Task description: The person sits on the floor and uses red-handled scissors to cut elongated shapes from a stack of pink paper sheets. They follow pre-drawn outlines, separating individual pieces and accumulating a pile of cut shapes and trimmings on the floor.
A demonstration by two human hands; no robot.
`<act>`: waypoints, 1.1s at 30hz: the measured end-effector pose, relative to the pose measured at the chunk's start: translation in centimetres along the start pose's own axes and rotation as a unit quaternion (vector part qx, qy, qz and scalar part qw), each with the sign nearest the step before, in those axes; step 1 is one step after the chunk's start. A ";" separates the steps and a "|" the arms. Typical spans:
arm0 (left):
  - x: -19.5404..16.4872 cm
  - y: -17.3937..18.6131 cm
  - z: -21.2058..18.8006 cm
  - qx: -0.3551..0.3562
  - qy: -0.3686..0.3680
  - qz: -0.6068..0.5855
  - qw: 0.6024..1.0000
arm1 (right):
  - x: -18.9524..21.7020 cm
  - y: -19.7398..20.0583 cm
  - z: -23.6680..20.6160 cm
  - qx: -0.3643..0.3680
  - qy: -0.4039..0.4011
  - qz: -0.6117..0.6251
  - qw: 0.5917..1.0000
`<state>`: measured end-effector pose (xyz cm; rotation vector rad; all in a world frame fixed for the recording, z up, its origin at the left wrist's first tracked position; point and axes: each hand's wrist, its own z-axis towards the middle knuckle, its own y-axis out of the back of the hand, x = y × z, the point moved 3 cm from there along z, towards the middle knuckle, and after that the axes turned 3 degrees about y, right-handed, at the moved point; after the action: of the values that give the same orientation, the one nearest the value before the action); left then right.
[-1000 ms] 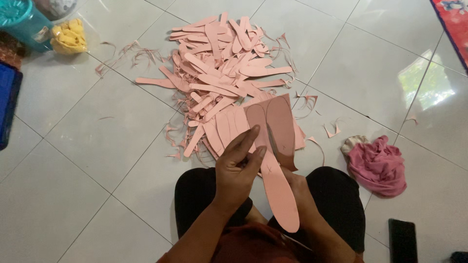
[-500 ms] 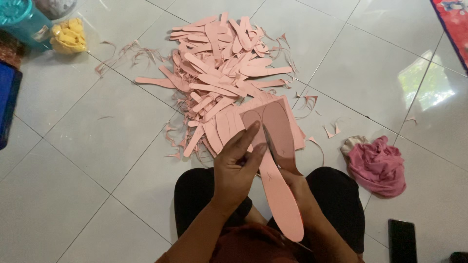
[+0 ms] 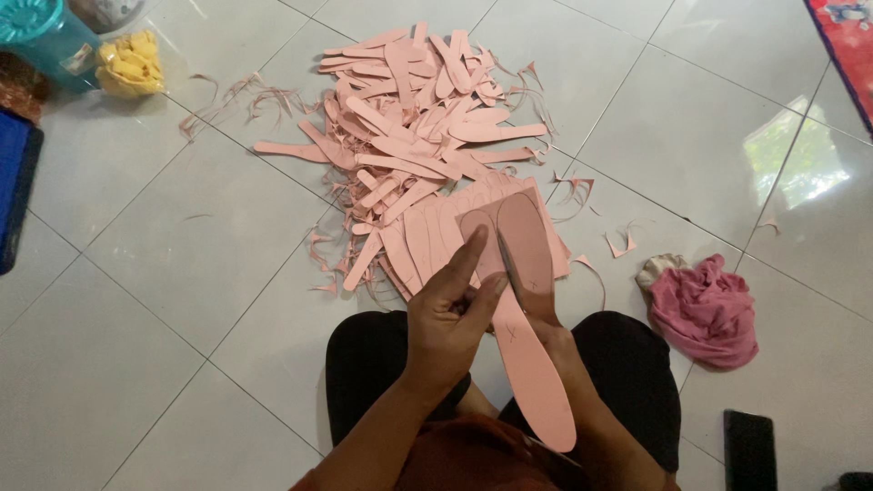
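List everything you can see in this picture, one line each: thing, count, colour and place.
sheet: one, pink, held over the lap
scissors: one, grey, cutting the sheet
offcuts: many, pink, heaped on the floor ahead
cloth: one, pink, floor at right
tub: one, teal, top left
yellow bundle: one, beside the tub
black slab: one, bottom right
floor: white tiles
left hand: fingers on the sheet
right hand: mostly hidden under the sheet, working the scissors
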<state>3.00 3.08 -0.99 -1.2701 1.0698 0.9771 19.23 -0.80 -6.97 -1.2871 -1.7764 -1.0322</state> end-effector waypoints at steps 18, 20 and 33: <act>-0.8 0.3 -0.2 0.020 -0.031 0.026 0.999 | -1.2 0.7 -0.1 0.054 0.110 0.031 0.992; -0.8 0.1 -0.3 0.020 -0.039 0.034 0.998 | -2.3 0.7 0.3 0.051 0.146 0.044 0.987; -0.4 0.2 0.0 0.040 -0.030 0.045 0.998 | -2.2 0.9 0.8 0.042 0.100 0.012 0.994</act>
<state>2.72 3.07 -0.66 -1.1288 1.1161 1.0242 20.58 -0.81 -9.02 -1.1114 -1.6315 -1.0232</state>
